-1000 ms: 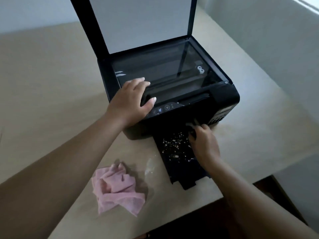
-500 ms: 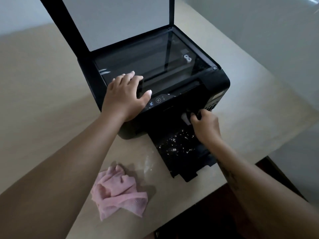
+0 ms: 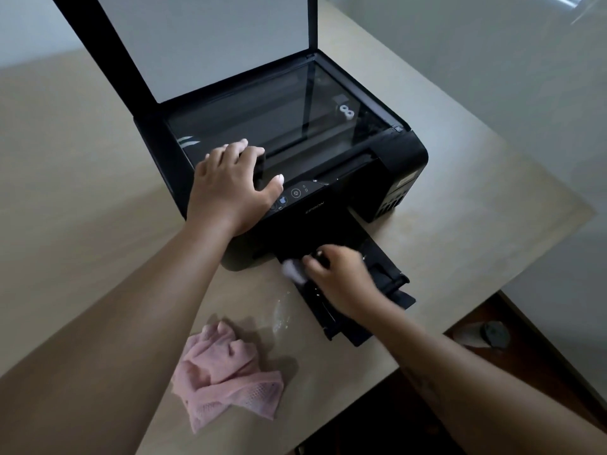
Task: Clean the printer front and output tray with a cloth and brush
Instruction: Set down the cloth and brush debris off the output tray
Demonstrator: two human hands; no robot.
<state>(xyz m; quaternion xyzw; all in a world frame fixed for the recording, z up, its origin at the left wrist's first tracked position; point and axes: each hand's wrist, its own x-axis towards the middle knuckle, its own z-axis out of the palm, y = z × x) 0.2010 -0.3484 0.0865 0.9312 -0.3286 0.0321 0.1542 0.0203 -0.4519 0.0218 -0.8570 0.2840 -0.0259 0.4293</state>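
Lying crumpled on the tabletop (image 3: 82, 198), near its front edge and to the left of and nearer than the right hand's grip, is the pink cloth (image 3: 226, 372), with neither hand on it. Behind it the left hand (image 3: 230, 185) rests palm down, fingers spread flat and closed on nothing, on the front left corner of the printer (image 3: 404, 159), its thumb beside the control panel (image 3: 295, 193). The scanner lid (image 3: 203, 41) stands raised over the glass (image 3: 279, 126). A pale dusty smear (image 3: 281, 313) marks the tabletop just left of the output tray (image 3: 391, 284), between the cloth and the right hand. The right hand (image 3: 341, 274) is curled shut over the tray where it meets the printer's front, holding a brush (image 3: 294, 270) whose whitish, motion-blurred tuft sticks out to the left of the fingers, at the tray's left edge; how tight the grip is cannot be told through the blur.
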